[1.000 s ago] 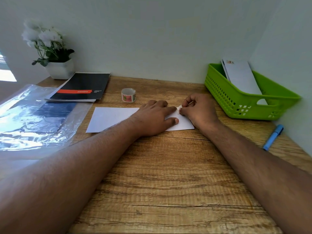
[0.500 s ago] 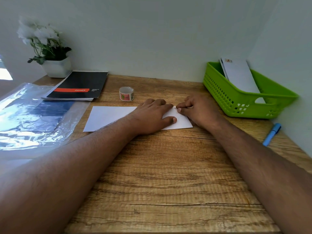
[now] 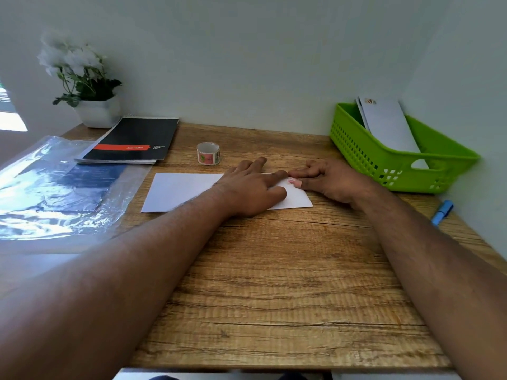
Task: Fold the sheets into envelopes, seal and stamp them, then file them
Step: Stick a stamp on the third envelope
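Note:
A white envelope (image 3: pixel 181 190) lies flat on the wooden desk (image 3: pixel 274 270). My left hand (image 3: pixel 252 185) rests flat on its right half, fingers spread and straight. My right hand (image 3: pixel 326 179) lies at the envelope's top right corner, and its thumb and forefinger press a small pink stamp (image 3: pixel 292 181) onto the paper. A roll of stamps (image 3: pixel 208 153) stands just behind the envelope. At the right a green basket (image 3: pixel 384 160) holds upright white envelopes (image 3: pixel 386 124).
A black notebook (image 3: pixel 137 139) and a potted white flower (image 3: pixel 85 86) sit at the back left. Clear plastic wrap (image 3: pixel 55 187) covers the desk's left side. A blue pen (image 3: pixel 441 211) lies by the right wall.
My right hand has lowered from a raised pinch to pressing the stamp flat on the corner. The left hand's fingers have spread a little; the view has shifted slightly.

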